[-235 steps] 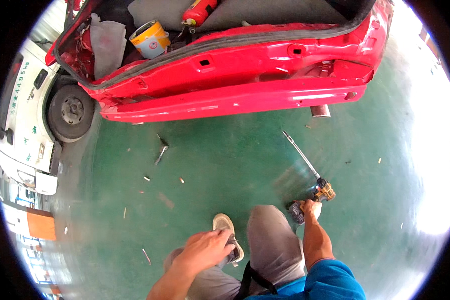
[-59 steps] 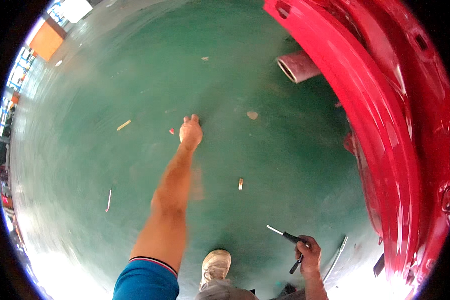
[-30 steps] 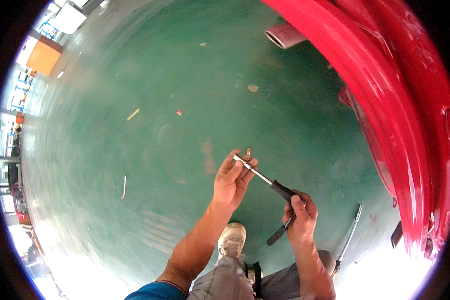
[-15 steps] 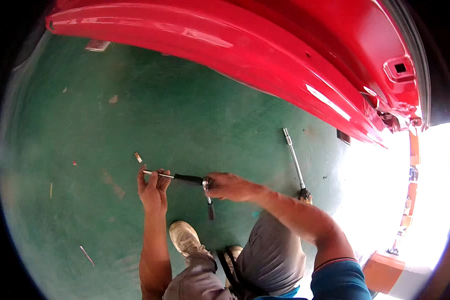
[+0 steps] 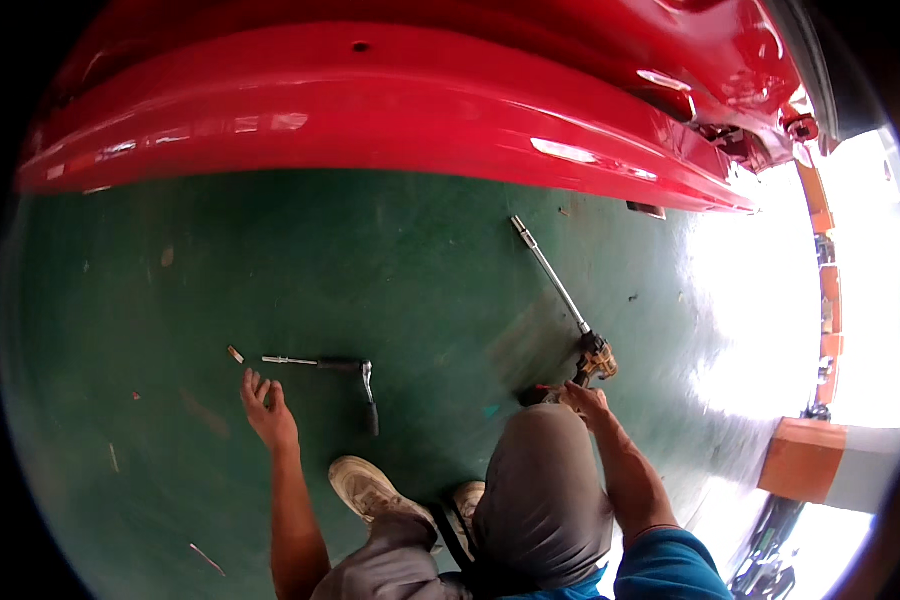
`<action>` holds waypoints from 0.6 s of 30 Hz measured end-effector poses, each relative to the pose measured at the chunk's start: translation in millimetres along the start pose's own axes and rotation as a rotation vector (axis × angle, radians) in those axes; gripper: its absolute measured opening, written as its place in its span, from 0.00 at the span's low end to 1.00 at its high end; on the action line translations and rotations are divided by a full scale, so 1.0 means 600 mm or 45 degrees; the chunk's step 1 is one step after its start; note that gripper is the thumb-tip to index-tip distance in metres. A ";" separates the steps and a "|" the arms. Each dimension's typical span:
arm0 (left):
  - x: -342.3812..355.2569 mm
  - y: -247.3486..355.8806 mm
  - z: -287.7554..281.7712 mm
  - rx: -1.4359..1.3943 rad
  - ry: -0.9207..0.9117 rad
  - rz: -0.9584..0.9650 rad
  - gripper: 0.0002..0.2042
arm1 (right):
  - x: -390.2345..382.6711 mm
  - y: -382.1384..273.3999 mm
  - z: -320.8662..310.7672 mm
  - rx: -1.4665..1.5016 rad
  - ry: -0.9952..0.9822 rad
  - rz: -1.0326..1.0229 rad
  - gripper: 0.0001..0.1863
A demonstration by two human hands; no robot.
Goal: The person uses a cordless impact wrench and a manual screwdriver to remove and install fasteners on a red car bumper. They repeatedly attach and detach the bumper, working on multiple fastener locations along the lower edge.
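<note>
Crouched low on a green floor (image 5: pixel 390 270) beside the red car body (image 5: pixel 370 110), one knee raised, one shoe (image 5: pixel 365 490) flat on the floor.

Left hand (image 5: pixel 267 412): flat and open just above or on the floor, fingers spread, grip holding nothing. Just beyond the fingertips, a small brownish bit (image 5: pixel 235 354), apart from the hand. Close by, an L-shaped driver tool (image 5: pixel 332 372) with a thin metal shaft and dark handles, lying free on the floor within easy reach, probably set down where the hand can get it again.

Right hand (image 5: pixel 588 402): down by the raised knee, fingers at the yellow-and-black head of a power tool (image 5: pixel 595 357) fitted with a long metal extension rod (image 5: pixel 547 272). Rod lying along the floor, its far end pointing toward the underside of the car. Grip partly hidden behind the knee and blurred; touching the tool, but closed or only resting on it — cannot tell.

Small scraps scattered on the floor at left. Orange block (image 5: pixel 802 462) and bright glare at the right edge.
</note>
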State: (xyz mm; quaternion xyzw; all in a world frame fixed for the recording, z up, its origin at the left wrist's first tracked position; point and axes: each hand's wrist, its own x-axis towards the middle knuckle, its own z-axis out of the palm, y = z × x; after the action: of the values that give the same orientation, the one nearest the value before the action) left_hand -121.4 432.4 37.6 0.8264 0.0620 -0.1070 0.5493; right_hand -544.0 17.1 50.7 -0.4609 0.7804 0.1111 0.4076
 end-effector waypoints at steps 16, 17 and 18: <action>-0.105 0.310 -0.225 0.253 -0.605 -0.066 0.22 | -0.196 -0.064 -0.163 -0.141 -0.659 -0.515 0.09; -0.126 0.342 -0.262 0.265 -0.495 -0.061 0.27 | -0.249 -0.101 -0.168 -0.723 -0.618 -0.804 0.13; -0.150 0.375 -0.296 0.215 -0.369 -0.125 0.27 | -0.317 -0.144 -0.181 -0.839 -0.644 -0.770 0.14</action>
State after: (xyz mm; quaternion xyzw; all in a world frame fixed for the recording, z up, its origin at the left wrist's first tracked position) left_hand -139.7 509.8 327.3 0.8416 0.0132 -0.2567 0.4751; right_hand -486.1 29.5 278.5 -0.7288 0.4125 0.3363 0.4308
